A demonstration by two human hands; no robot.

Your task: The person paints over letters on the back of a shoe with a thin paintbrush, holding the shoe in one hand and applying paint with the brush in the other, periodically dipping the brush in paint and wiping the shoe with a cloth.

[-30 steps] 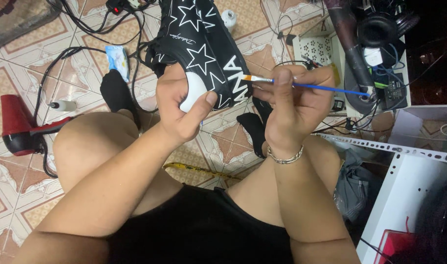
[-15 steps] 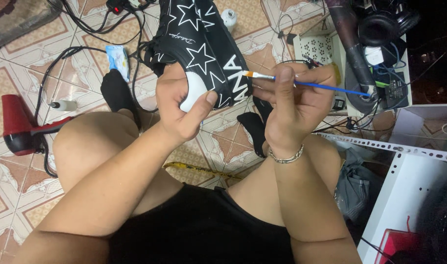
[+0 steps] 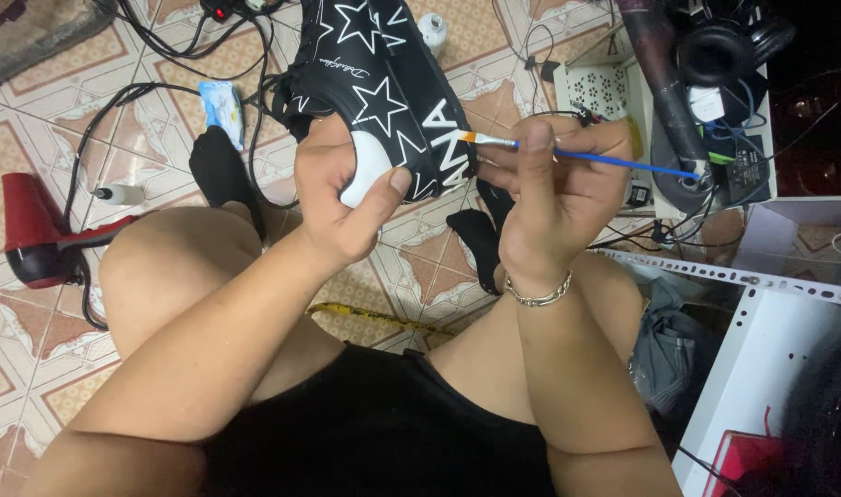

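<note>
Two hands | left hand (image 3: 342, 198) grips shoe (image 3: 383, 101) | right hand (image 3: 554, 189) pinches paintbrush (image 3: 586, 156)

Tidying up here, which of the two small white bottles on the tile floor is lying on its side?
The small white bottle at the left beside the red hair dryer lies on its side. The other bottle, at the top by the star-printed bag, stands upright.

Small blue-and-white flat packet (image 3: 223, 101) on the tiled floor, beside black cables
</note>
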